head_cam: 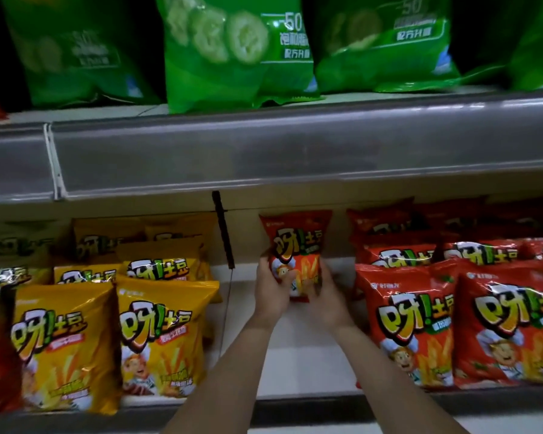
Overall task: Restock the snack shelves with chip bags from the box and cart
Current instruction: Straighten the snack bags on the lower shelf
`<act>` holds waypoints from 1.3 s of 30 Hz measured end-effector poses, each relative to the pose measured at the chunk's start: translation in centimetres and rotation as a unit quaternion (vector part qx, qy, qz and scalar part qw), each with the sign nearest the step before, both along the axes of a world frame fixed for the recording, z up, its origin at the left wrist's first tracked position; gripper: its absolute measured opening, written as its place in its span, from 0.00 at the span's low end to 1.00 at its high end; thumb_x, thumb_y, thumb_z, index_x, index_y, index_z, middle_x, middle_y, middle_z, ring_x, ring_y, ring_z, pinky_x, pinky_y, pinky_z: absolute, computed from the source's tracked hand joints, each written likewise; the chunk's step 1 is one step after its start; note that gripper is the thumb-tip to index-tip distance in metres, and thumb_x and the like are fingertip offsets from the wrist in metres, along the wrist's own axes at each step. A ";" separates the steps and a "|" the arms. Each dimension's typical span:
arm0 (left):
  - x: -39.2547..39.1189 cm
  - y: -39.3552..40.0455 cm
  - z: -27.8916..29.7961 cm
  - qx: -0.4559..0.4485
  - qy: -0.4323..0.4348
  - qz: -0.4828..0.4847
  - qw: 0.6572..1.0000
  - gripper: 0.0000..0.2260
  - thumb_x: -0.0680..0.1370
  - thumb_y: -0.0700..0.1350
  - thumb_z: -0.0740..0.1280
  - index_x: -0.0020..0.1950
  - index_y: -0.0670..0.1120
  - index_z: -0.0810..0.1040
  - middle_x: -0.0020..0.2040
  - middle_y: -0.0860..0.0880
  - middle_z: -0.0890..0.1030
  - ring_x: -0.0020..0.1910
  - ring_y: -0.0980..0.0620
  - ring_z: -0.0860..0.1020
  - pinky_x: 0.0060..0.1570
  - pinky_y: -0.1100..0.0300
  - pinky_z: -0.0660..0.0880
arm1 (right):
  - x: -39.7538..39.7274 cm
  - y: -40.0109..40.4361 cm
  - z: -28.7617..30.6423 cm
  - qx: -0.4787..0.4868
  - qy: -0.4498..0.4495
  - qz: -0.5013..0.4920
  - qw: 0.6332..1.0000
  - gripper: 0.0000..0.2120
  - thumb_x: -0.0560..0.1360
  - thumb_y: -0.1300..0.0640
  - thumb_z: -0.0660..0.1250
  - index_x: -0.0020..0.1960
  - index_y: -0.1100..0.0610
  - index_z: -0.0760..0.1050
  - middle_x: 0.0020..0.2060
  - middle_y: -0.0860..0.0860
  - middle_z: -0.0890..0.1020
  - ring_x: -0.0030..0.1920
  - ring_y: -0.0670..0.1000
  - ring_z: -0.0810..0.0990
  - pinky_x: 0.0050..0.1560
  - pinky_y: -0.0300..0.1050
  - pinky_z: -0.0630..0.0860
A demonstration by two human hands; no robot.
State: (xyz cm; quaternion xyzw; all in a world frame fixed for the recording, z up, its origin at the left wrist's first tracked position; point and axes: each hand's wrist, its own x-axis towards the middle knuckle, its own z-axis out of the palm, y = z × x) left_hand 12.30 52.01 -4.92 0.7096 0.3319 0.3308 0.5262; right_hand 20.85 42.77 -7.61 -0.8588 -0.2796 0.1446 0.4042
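Both hands, left grip (271, 288) and right grip (325, 296), clasp an upright red chip bag (295, 245) over the lower shelf (295, 355), between yellow bags (157, 333) and red bags (411, 324).

Red chip bag (295, 255) is up and upright, deep in the open gap of the lower shelf (295, 364), top edge just under the shelf above; printed face toward us, cartoon chef and fries showing; lower half pinched from both sides, left hand (271, 285) on one edge, right hand (325, 296) on the other; yellow bags (157, 339) stand to its left, red bags (408, 324) to its right.
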 end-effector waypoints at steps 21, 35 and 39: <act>0.3 -3.7 0.7 -0.064 -0.004 -0.104 0.992 0.25 0.75 0.33 0.68 0.63 0.58 0.68 0.65 0.47 0.76 0.65 0.50 0.75 0.66 0.52 0.72 | -2.3 -3.2 3.2 0.021 -0.018 0.018 0.999 0.35 0.82 0.54 0.59 0.77 0.48 0.37 0.79 0.55 0.46 0.79 0.55 0.48 0.76 0.47 0.47; -19.3 -4.9 4.7 0.122 -0.007 0.254 0.959 0.10 0.77 0.43 0.69 0.54 0.55 0.72 0.51 0.53 0.77 0.52 0.53 0.77 0.49 0.54 0.78 | -9.1 3.2 4.8 0.078 0.064 0.145 0.984 0.15 0.78 0.48 0.63 0.56 0.58 0.76 0.47 0.52 0.78 0.53 0.58 0.80 0.53 0.52 0.74; -23.6 -2.9 3.5 0.100 0.079 0.276 0.953 0.33 0.67 0.59 0.71 0.65 0.45 0.68 0.58 0.49 0.71 0.59 0.49 0.72 0.57 0.50 0.75 | -11.0 8.2 6.1 0.121 0.167 0.198 0.958 0.20 0.79 0.54 0.66 0.68 0.57 0.67 0.57 0.50 0.75 0.61 0.52 0.76 0.58 0.43 0.74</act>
